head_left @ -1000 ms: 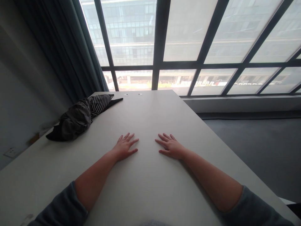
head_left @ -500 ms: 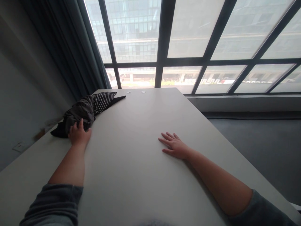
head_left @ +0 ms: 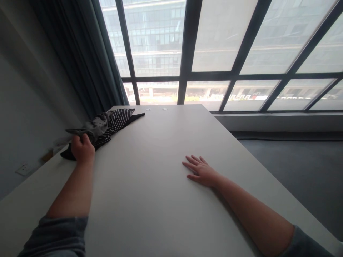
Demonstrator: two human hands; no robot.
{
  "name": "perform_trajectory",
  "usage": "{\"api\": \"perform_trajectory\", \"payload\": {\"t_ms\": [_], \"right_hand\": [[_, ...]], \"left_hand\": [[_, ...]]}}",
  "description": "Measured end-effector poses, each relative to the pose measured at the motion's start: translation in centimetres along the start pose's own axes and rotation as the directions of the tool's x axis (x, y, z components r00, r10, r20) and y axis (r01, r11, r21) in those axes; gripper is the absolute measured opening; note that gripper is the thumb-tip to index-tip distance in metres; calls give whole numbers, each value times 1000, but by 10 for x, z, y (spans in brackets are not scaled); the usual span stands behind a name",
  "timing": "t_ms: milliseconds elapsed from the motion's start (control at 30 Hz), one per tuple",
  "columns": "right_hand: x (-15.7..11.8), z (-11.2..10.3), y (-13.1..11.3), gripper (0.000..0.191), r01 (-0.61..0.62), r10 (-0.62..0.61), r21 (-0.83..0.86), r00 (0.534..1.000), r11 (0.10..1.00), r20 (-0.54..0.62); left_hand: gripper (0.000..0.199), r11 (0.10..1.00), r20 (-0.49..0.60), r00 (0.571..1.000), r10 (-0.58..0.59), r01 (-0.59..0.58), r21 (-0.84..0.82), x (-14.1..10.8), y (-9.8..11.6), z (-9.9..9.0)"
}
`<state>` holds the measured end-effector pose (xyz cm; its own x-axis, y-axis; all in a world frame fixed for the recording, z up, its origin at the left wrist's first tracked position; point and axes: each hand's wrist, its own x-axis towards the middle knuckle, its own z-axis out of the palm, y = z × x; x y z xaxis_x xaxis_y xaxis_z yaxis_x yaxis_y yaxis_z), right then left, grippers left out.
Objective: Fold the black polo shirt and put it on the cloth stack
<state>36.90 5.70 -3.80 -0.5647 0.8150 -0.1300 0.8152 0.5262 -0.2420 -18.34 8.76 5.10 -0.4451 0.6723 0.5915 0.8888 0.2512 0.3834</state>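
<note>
At the table's left edge, my left hand [head_left: 83, 148] is closed on a dark grey cloth [head_left: 96, 125], whose near end is lifted and bunched at the fingers. Under and beyond it lie a black cloth with white stripes [head_left: 118, 119] and plain black fabric [head_left: 68, 153]. My right hand [head_left: 202, 172] lies flat on the white table [head_left: 155, 200], fingers spread, holding nothing.
Two small round fittings [head_left: 164, 109] are set near the table's far edge. Beyond stand a large window with dark frames [head_left: 184, 53] and a dark curtain [head_left: 80, 57]. A wall socket [head_left: 23, 169] is on the left.
My left hand has closed on the grey cloth and raised its near end, uncovering more striped fabric. My right hand remains flat on the table; the view has shifted slightly.
</note>
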Motion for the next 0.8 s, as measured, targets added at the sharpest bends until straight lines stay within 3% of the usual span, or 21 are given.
{"api": "perform_trajectory", "payload": {"t_ms": [67,100,133,167,233,267,300,333,367,467,500,533,600,633,700,800], "right_hand": [[0,-1,-1,73,-5,5,-1,1000,1000,6],[-1,-2,-2,74,-7,7,-4,1000,1000,9],[-1,-2,-2,74,-9,9,-6,1000,1000,12],[-2,-3,-2,74,-11,11,-8,1000,1000,15],[-3,-3,-2,74,-12,12,-9,1000,1000,19],[-3,-3,-2,74,-11,11,-7,1000,1000,22],[-4,-4,-2,73,-10,10,-4,1000,1000,23],[-4,-4,-2,73,-7,7,0,1000,1000,22],[-4,-4,-3,73,-5,5,4,1000,1000,21],[-3,-6,-4,73,-3,2,12,1000,1000,21],[-3,-6,-4,73,-5,4,13,1000,1000,23],[-3,-7,-5,73,-7,7,15,1000,1000,25],[-2,-8,-5,73,-11,11,23,1000,1000,25],[-2,-8,-6,72,-10,10,27,1000,1000,25],[-2,-7,-5,72,-8,8,34,1000,999,20],[-3,-3,-2,71,-3,4,50,1000,999,-14]], "left_hand": [[56,1000,-98,995,4,-4,-3,-3,24,-15],[54,998,-80,995,58,-58,9,-12,38,-19],[52,994,-8,995,103,-103,29,-25,52,-20],[49,983,194,969,150,-167,78,-41,66,-19],[34,965,432,879,202,-254,66,-80,91,-9],[32,942,588,782,206,-321,96,-98,100,-3],[34,922,653,729,208,-369,119,-113,106,3],[37,906,670,710,217,-402,132,-123,110,8],[40,893,652,722,231,-424,153,-128,110,12],[40,904,462,845,268,-387,183,-120,105,15],[37,922,422,868,261,-353,157,-115,105,14],[34,940,406,876,262,-326,96,-113,106,10],[29,937,396,850,348,-323,-131,-119,114,-1],[28,895,374,818,436,-352,-273,-128,121,-9],[26,732,295,712,637,-439,-521,-153,138,-28],[24,458,241,438,866,-501,-734,-182,152,-47]]}}
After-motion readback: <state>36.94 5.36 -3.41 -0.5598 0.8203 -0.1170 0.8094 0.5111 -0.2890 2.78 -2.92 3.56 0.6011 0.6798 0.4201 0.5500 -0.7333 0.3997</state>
